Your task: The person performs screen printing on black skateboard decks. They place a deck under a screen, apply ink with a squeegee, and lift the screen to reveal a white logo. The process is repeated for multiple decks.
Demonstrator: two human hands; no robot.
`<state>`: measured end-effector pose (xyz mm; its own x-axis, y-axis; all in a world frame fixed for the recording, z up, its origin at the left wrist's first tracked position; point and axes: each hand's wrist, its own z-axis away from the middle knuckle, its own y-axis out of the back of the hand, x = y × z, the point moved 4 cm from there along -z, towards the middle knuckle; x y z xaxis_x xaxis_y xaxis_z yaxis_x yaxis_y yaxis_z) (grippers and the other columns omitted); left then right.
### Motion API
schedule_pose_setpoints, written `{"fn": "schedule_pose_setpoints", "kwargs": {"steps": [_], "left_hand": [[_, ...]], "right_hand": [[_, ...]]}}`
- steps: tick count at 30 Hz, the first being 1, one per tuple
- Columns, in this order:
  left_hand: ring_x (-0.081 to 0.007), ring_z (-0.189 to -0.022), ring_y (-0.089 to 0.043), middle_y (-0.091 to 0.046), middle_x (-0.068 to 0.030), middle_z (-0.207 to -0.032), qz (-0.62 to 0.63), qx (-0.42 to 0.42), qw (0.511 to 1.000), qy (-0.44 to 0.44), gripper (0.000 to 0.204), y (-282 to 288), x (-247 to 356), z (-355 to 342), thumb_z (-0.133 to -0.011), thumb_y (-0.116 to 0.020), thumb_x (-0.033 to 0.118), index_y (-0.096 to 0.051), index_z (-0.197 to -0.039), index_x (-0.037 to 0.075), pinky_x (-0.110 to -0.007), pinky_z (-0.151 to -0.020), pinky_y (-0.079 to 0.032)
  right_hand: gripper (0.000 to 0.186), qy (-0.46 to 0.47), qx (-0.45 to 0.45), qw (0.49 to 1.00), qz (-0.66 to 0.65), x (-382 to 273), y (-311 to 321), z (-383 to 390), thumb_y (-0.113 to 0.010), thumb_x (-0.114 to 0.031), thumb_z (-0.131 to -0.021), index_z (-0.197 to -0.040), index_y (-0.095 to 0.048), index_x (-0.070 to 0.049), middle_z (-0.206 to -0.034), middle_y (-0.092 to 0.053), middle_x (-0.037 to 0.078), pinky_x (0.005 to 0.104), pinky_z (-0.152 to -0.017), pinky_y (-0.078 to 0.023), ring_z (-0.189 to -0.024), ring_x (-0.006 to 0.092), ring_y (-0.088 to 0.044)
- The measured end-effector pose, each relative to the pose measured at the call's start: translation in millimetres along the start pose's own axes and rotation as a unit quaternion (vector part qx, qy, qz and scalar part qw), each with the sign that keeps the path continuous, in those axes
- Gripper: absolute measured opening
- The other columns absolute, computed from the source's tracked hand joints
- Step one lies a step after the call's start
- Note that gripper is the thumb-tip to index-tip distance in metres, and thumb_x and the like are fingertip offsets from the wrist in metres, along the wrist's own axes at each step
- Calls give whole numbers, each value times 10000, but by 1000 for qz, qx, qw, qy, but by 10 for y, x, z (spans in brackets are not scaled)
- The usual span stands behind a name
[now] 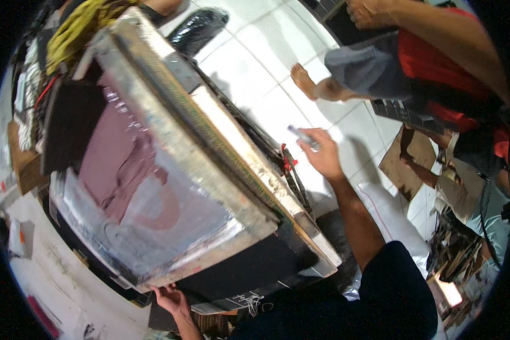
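- Purple paint (110,164) lies thick over the far left part of the pale sheet (201,218) inside the frame (201,164); a thin smear curves toward the middle.
- Left hand (173,302) is at the frame's near corner, fingers against its edge; I cannot tell whether they pinch it or only rest there.
- Right hand (323,156), out over the tile floor (266,102), has a narrow hold on a small clear item (304,137), too blurred to name.
- That item could drop to the tiles if those fingertips loosened, as little seems to support it.
- Paint could run or spread unevenly if the frame were tipped or jolted at that corner.
- Dark board (71,127) stands beside the paint; a knock could topple it into the wet-looking patch.
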<state>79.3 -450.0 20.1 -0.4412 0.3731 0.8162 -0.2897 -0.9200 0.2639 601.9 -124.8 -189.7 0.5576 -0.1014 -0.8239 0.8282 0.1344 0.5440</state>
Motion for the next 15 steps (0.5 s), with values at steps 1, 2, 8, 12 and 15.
{"fn": "schedule_pose_setpoints", "kwargs": {"steps": [1,2,8,12,15], "left_hand": [[-171,-624,-505,-599,-15,-733,-1,33,999,15,378,29,11,-6,-1108,-520,428,-639,-993,88,-316,-651,-440],[-177,-627,-515,-622,-15,-758,-1,50,999,8,372,48,38,12,-1107,-522,430,-644,-1020,90,-319,-659,-442],[-129,-741,-645,-699,20,-768,-75,49,990,110,252,73,147,130,-1004,-677,395,-740,-900,174,-271,-656,-510],[-162,-734,-656,-743,-13,-827,-64,52,990,110,252,110,184,103,-969,-707,407,-747,-943,159,-314,-647,-530],[-183,-733,-662,-756,-31,-857,-65,46,991,107,272,177,172,81,-965,-712,419,-750,-937,151,-332,-656,-541]], "right_hand": [[340,-4,-45,999,-3,347,-288,87,-708,-85,-922,-1260,-695,-47,-1307,-662,184,424,-993,-517,-1152,335,-650],[381,27,-80,996,-6,620,-583,194,-708,-107,-929,-1306,-690,-56,-1337,-657,184,421,-1036,-509,-1221,339,-640],[473,-114,-323,903,-260,1487,-2117,816,-671,20,-864,-1323,-678,-96,-1407,-640,139,435,-1185,-424,-1365,306,-561],[511,192,-423,884,47,1391,-2559,1001,-680,-11,-819,-1322,-677,-99,-1478,-596,107,447,-1214,-399,-1401,356,-508],[442,99,-382,917,-55,1366,-2672,985,-674,-36,-869,-1302,-696,-124,-1522,-558,104,450,-1198,-423,-1445,384,-455]]}}
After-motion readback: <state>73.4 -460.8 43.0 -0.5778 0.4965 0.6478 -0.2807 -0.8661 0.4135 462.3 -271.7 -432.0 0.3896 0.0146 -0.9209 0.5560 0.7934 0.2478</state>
